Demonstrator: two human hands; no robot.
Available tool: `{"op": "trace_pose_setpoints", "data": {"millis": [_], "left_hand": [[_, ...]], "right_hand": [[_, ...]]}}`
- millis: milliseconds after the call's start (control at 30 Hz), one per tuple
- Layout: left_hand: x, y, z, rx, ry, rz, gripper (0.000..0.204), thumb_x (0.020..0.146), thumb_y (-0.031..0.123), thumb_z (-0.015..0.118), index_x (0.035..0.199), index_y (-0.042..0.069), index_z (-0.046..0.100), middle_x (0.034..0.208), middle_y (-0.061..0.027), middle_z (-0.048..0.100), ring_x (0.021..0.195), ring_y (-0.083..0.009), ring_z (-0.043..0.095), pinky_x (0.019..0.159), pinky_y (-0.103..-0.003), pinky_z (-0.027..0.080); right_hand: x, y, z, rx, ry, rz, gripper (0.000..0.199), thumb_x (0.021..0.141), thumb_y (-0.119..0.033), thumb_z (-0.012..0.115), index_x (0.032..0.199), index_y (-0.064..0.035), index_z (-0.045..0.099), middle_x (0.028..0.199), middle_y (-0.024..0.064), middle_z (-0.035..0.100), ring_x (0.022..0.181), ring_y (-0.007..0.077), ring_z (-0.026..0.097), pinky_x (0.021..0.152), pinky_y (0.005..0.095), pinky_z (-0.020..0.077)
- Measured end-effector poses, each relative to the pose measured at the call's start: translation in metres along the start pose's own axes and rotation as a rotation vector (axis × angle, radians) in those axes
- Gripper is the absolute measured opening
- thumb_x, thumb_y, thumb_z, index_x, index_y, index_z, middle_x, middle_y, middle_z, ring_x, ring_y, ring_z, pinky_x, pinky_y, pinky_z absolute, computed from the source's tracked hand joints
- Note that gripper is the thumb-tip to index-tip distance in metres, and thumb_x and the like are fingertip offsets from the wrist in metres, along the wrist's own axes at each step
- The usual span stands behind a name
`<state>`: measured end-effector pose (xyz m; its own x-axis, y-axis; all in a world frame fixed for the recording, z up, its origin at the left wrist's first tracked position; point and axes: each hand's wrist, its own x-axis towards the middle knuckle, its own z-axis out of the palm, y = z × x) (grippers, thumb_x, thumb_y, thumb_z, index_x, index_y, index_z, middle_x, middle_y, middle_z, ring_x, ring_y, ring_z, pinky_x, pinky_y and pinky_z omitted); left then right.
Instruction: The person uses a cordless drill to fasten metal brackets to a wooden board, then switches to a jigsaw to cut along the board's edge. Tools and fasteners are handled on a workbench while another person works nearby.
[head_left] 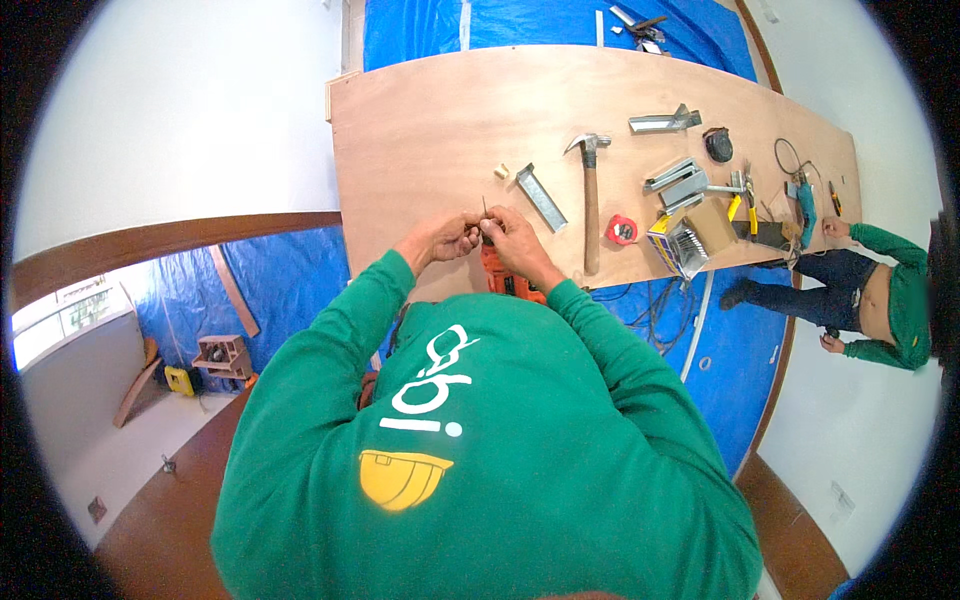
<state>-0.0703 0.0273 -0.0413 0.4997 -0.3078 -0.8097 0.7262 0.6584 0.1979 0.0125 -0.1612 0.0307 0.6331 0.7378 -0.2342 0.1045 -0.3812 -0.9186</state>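
Note:
At the near edge of the wooden board (pixel 440 110), my two hands meet in front of my chest. My right hand (pixel 517 245) is closed, its fingertips pinching at the base of a thin metal bit (pixel 485 204) that points away from me. My left hand (pixel 450 240) has its fingers curled beside it; what they hold, if anything, is hidden. Just under my right hand sits an orange and black power tool (pixel 503 278), partly covered by the hand and my sweater. A bent metal bracket (pixel 542 198) and a small brass-coloured roll (pixel 501 171) lie just beyond.
To the right lie a claw hammer (pixel 591 205), a red tape measure (pixel 621 230), an open box of metal pieces (pixel 685 248), metal brackets (pixel 680 183), a black round case (pixel 717 145) and a teal power tool (pixel 806 212). Another person (pixel 880 290) stands at the right end. Blue sheeting (pixel 540 25) covers the floor.

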Motion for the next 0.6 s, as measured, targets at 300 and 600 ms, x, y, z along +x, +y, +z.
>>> {"op": "trace_pose_setpoints", "data": {"millis": [300,600], "left_hand": [[-0.047,-0.038,0.028,0.083,-0.057,0.5,0.034,0.118,0.032,0.046,0.116,0.005,0.066,0.096,-0.0036,0.069,0.089,-0.0153,0.067,0.08,-0.031,0.057],[-0.033,-0.027,0.015,0.615,0.102,0.504,0.042,0.113,0.045,0.05,0.089,0.011,0.06,0.073,0.0022,0.053,0.06,-0.0117,0.054,0.05,-0.028,0.042]], "right_hand": [[0.005,-0.011,-0.019,-0.061,-0.084,0.087,0.028,0.107,-0.025,0.062,0.114,0.0002,0.071,0.101,0.0189,0.073,0.095,0.0286,0.07,0.087,0.0409,0.0541],[0.019,-0.025,-0.02,-0.187,-0.195,0.103,0.024,0.104,-0.023,0.064,0.108,0.0002,0.07,0.102,0.0224,0.073,0.097,0.0358,0.072,0.088,0.0441,0.0546]]}}
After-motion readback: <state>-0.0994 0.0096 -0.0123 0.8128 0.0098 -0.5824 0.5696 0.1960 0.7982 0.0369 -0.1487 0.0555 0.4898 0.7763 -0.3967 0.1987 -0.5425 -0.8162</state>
